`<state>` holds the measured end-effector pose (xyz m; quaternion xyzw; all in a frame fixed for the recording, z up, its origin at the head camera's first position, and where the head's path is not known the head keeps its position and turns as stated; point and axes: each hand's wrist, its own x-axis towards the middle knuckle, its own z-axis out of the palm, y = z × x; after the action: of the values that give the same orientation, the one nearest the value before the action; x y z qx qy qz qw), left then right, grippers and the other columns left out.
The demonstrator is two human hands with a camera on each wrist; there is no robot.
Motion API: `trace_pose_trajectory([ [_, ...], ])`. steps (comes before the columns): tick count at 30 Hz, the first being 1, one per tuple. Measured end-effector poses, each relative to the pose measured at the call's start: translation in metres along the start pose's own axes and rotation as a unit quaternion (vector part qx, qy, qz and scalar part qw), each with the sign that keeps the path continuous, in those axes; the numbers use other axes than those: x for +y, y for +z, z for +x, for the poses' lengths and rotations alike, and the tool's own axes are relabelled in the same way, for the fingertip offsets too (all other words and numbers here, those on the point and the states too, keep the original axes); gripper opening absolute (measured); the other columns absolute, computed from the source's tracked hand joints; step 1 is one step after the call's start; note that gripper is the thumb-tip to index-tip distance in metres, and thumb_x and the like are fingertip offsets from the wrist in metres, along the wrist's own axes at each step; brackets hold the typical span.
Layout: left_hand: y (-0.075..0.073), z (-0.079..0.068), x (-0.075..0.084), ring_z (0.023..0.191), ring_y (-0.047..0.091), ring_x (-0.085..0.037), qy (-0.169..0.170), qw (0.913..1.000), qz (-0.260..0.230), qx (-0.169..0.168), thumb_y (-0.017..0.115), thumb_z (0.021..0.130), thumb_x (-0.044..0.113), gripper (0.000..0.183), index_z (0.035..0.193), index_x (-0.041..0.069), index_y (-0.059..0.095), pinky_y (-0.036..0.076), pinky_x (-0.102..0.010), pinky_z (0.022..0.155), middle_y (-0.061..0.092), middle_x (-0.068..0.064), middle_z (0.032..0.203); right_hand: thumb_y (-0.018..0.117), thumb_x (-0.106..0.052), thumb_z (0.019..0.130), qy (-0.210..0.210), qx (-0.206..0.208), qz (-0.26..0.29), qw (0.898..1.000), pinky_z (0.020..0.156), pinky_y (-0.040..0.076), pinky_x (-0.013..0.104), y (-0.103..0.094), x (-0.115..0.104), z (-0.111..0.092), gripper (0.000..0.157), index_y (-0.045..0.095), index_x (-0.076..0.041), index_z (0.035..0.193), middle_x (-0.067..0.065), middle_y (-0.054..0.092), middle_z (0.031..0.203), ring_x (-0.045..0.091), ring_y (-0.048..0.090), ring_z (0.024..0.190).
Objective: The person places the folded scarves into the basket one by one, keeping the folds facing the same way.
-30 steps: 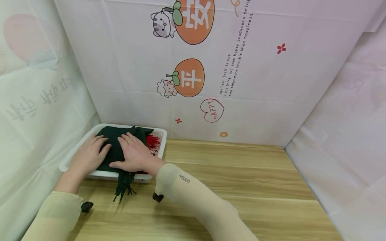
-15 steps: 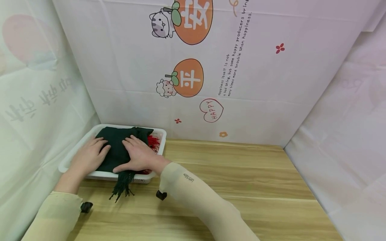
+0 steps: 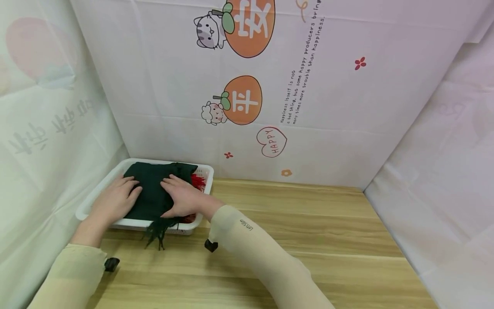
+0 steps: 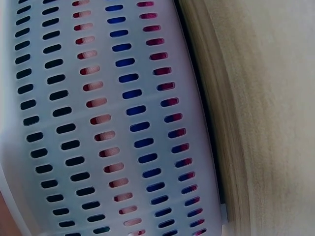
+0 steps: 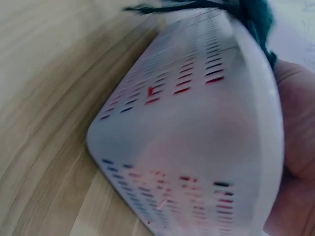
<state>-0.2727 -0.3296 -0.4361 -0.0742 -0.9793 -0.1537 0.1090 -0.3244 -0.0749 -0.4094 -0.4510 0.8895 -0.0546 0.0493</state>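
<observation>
A folded dark green scarf [image 3: 148, 197] lies in a white plastic basket [image 3: 131, 222] at the left of the table. Its fringe [image 3: 157, 231] hangs over the front rim. My left hand [image 3: 115, 199] rests on the scarf's left part, fingers extended. On its right part lies my right hand [image 3: 187, 197], fingers spread, thumb near the fringe. Red fringe [image 3: 198, 182] shows beneath the scarf at the right. In the left wrist view, red, blue and dark cloth shows through the slots of the basket wall [image 4: 197, 147]. The right wrist view shows a basket corner [image 5: 147, 137] and part of my right hand [image 5: 298, 128].
The basket stands close to the printed white back curtain [image 3: 328, 150] and the left curtain [image 3: 42, 180]. Wood-grain tabletop [image 3: 308, 223] extends to its right and front. A black wrist camera [image 3: 211, 245] is worn at the right cuff.
My right hand has slid rightward over the scarf. The fringe at the front rim has been drawn up and hangs shorter. My left hand has stayed in place.
</observation>
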Motion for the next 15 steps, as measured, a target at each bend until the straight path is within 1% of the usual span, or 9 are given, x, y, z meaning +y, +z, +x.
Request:
trace_pose_trajectory([
  [3, 0.0007, 0.0001, -0.0005, 0.155, 0.028, -0.064, 0.003, 0.9999, 0.013, -0.007, 0.047, 0.121, 0.028, 0.052, 0.150, -0.014, 0.057, 0.026, -0.075, 0.125, 0.042, -0.043, 0.161, 0.075, -0.045, 0.105, -0.011, -0.005, -0.038, 0.999, 0.135, 0.005, 0.028, 0.0029, 0.0021, 0.0005, 0.094, 0.025, -0.011, 0.177, 0.004, 0.021, 0.185, 0.022, 0.007, 0.172],
  [5, 0.0013, 0.0008, -0.0010, 0.156, 0.027, -0.064, 0.005, 0.9997, 0.019, -0.015, 0.049, 0.120, 0.026, 0.051, 0.150, -0.014, 0.056, 0.026, -0.075, 0.125, 0.041, -0.043, 0.162, 0.074, -0.041, 0.105, -0.010, -0.009, -0.054, 0.998, 0.135, 0.004, 0.028, 0.0047, 0.0027, 0.0010, 0.093, 0.024, -0.012, 0.178, 0.003, 0.020, 0.185, 0.022, 0.006, 0.172],
  [11, 0.0017, 0.0026, -0.0012, 0.154, 0.027, -0.066, 0.016, 0.9990, 0.026, -0.033, 0.054, 0.118, 0.022, 0.051, 0.151, -0.016, 0.052, 0.026, -0.075, 0.125, 0.038, -0.045, 0.163, 0.074, -0.042, 0.105, 0.002, -0.015, -0.097, 0.995, 0.136, 0.001, 0.030, 0.0087, 0.0014, 0.0006, 0.094, 0.021, -0.017, 0.179, -0.001, 0.016, 0.186, 0.019, 0.002, 0.172],
  [15, 0.0009, 0.0026, -0.0006, 0.154, 0.026, -0.068, 0.020, 0.9988, 0.018, -0.041, 0.054, 0.117, 0.019, 0.051, 0.152, -0.018, 0.050, 0.025, -0.075, 0.126, 0.036, -0.047, 0.163, 0.073, -0.047, 0.105, 0.008, -0.009, -0.130, 0.991, 0.136, 0.002, 0.032, 0.0103, -0.0003, -0.0015, 0.096, 0.020, -0.018, 0.180, 0.000, 0.014, 0.187, 0.021, 0.001, 0.173],
])
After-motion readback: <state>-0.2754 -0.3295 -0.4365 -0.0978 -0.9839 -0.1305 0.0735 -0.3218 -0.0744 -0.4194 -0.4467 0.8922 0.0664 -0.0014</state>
